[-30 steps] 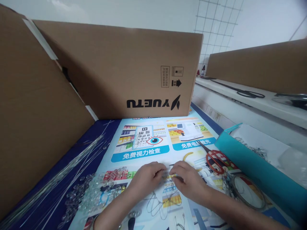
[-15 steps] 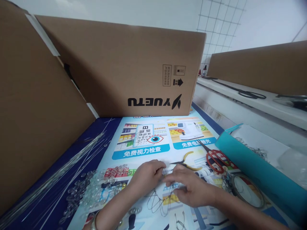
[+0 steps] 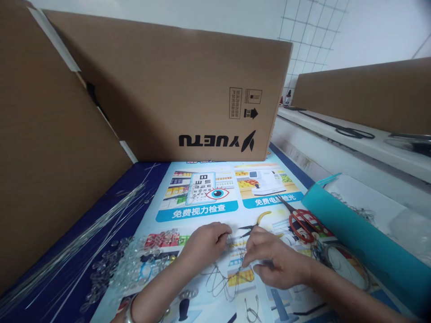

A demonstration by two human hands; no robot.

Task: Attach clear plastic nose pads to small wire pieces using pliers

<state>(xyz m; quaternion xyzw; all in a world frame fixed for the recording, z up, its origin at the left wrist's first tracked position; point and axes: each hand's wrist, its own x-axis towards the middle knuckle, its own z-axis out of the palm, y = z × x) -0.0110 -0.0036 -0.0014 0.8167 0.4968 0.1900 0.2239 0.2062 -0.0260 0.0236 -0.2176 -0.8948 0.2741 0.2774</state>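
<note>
My left hand (image 3: 207, 244) is closed, thumb and forefinger pinched on a thin wire piece bent into several loops (image 3: 220, 282). The loops hang below the fingertips over the printed sheet. My right hand (image 3: 281, 260) is just to the right, fingers bent, with a gap between thumb and forefinger. Its forefinger tip is close to the wire; whether it touches cannot be made out. Beyond my right knuckles lie yellow-handled pliers (image 3: 261, 219), partly covered by the hand. Another small bent wire piece (image 3: 252, 309) lies nearer me.
Clear beads (image 3: 134, 264) are spread on the left, beside a bundle of straight wires (image 3: 90, 229). Red-handled scissors (image 3: 303, 224), a wire coil (image 3: 348, 264) and a teal box (image 3: 363, 237) with wire pieces are at right. A cardboard box (image 3: 168, 94) stands behind.
My right hand has shifted right, away from my left hand, and now covers more of the pliers. My left hand stays nearly in place, still pinching the wire.
</note>
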